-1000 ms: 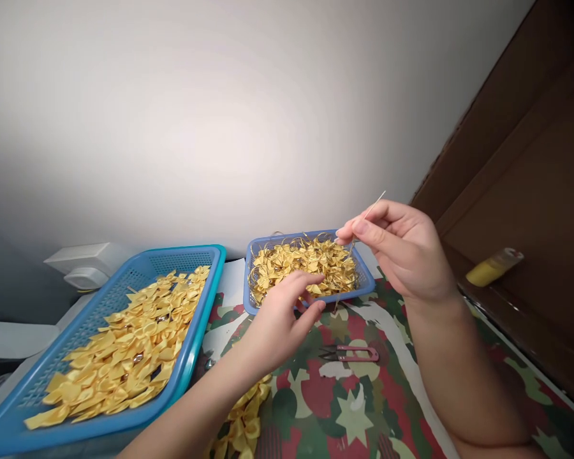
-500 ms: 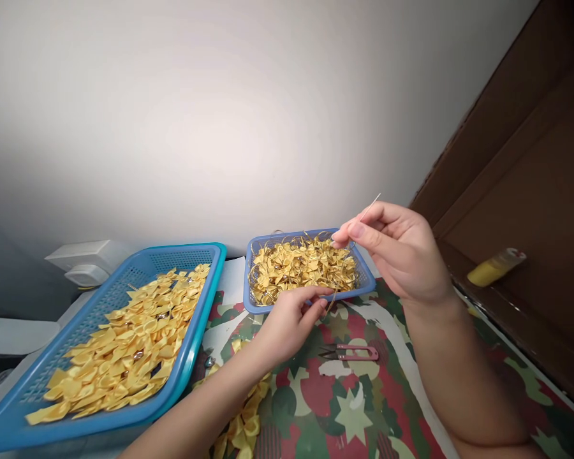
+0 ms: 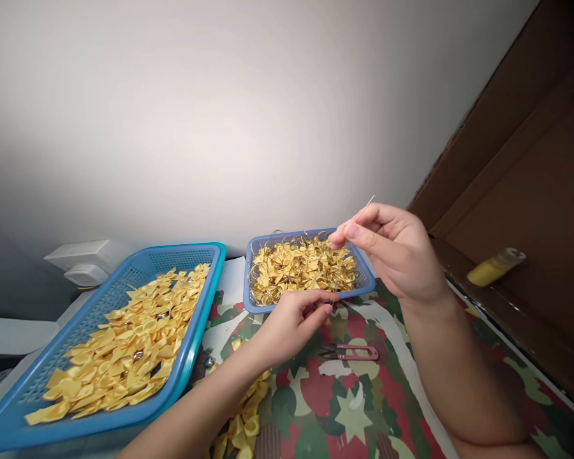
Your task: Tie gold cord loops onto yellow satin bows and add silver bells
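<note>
My right hand [image 3: 395, 248] is raised over the right side of the small blue basket [image 3: 310, 296], its thumb and fingertips pinched on a thin, pale, straight needle [image 3: 366, 207] that points up. Lower down, in front of that basket's near rim, my left hand [image 3: 299, 322] has thumb and index finger close together at a short length of thin gold cord [image 3: 333, 305]. Yellow ribbon bows [image 3: 306, 264] with gold cord loops fill the small basket. Below my left hand, pink-handled thread snips [image 3: 349, 352] lie on the table.
A large blue basket [image 3: 191, 357] of yellow bows [image 3: 138, 344] stands on the left. More loose bows [image 3: 243, 427] lie beside my left forearm on the patterned tablecloth [image 3: 316, 408]. A yellow bottle [image 3: 495, 266] is at right, and a white device [image 3: 86, 260] stands by the wall.
My right hand has shifted slightly left with the needle. My left thumb and index finger have turned a little at the cord, of which less shows now. The baskets and snips stay put.
</note>
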`<move>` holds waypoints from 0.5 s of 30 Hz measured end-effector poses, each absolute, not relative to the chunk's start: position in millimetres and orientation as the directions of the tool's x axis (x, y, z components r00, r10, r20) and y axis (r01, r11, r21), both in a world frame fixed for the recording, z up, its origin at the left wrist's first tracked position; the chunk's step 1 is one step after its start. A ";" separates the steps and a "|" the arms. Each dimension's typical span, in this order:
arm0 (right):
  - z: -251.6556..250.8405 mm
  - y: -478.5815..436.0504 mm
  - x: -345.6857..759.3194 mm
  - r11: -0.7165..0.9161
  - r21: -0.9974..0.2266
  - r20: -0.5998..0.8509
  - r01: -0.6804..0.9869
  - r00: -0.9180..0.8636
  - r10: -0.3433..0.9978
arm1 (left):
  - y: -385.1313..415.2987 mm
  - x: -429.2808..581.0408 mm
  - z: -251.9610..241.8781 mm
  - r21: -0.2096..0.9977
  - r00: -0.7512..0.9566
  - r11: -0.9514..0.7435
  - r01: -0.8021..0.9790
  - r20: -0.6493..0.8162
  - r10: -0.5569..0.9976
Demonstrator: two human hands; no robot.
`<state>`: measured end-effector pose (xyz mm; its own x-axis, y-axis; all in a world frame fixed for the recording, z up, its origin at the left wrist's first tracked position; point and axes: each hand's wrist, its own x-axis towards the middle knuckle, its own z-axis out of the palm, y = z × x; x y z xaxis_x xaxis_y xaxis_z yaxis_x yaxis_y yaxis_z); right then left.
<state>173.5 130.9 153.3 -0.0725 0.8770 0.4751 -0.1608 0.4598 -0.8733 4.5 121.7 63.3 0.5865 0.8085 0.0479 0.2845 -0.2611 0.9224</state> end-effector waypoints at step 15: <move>151.3 133.3 172.3 0.445 -0.883 0.458 -0.150 -0.063 0.887 | 126.7 5.3 63.3 0.972 0.547 -0.050 0.229 -0.086 0.833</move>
